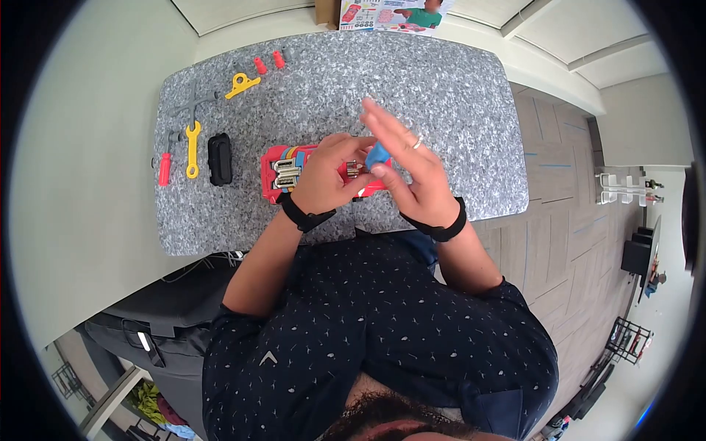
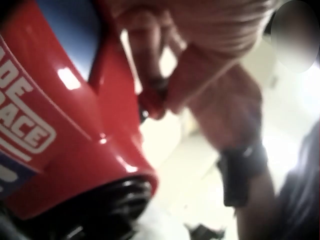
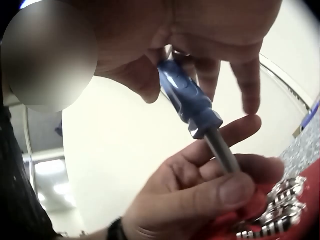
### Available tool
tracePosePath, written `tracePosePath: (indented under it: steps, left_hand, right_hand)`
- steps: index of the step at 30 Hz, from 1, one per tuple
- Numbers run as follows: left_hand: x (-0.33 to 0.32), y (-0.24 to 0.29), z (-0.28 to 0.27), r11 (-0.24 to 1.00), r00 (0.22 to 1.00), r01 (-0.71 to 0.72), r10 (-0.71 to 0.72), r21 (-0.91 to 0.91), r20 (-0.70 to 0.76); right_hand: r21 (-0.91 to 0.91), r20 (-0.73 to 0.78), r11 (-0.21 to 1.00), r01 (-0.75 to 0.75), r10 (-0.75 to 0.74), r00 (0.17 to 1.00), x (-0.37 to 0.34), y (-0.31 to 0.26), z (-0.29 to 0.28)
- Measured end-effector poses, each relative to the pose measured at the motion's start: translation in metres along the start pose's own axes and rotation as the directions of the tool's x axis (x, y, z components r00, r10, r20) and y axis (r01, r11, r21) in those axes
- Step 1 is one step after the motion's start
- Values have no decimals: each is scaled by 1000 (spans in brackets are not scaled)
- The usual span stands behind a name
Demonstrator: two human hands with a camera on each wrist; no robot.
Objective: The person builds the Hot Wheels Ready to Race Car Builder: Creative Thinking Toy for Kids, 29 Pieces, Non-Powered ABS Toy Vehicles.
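Note:
A toy screwdriver with a blue handle (image 3: 185, 95) and a grey shaft (image 3: 222, 150) stands tilted over the red toy car (image 1: 272, 165). My left hand (image 1: 331, 167) pinches the lower end of the shaft between thumb and fingers, close above the car. Around its fingertips shows a small red piece (image 3: 256, 204), partly covered by them. The handle's top lies against my right hand (image 1: 415, 165), whose fingers stretch out straight with the thumb apart from them. Beside the left hand shows the car's silver engine part (image 1: 287, 173). The screwdriver's tip is hidden.
On the left of the speckled table (image 1: 441, 88) lie a black car part (image 1: 220, 159), a yellow wrench (image 1: 193, 150), a grey cross-shaped part (image 1: 193, 105) and a red piece (image 1: 165, 169). Farther back are a yellow part (image 1: 242, 86) and two red pieces. A printed box (image 1: 390, 16) stands behind.

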State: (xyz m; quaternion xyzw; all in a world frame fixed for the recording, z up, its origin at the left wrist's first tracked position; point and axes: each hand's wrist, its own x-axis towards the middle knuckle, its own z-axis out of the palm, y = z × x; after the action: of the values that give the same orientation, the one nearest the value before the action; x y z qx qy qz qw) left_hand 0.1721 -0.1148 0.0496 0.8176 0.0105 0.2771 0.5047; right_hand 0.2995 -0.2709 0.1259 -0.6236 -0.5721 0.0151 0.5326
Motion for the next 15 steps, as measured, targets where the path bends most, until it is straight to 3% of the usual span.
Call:
tracePosePath:
  steps: [2,5,8,11,15]
  left_hand:
    - [-2,-3,1,1000,1000,-19,19,22,0]
    - [-4,-5,3,1000,1000,12,-12,25,9]
    - [-2,-6,2,999,1000,6,-6,36,23]
    - [-1,-1,0,998,999,-3,1,56,36]
    - [-1,-6,1,998,999,-26,25,63,22]
  right_hand:
    - [-16,114,1000,15,-13,993,-7,6,-8]
    - [-176,-8,984,13,-15,1000,-6,3,-1]
    - [54,102,998,25,-31,994,-9,8,-6]
    - [-133,-32,989,68,-72,997,-13,12,1]
    - [-51,-4,999,-11,11,1000,-5,1,-1]
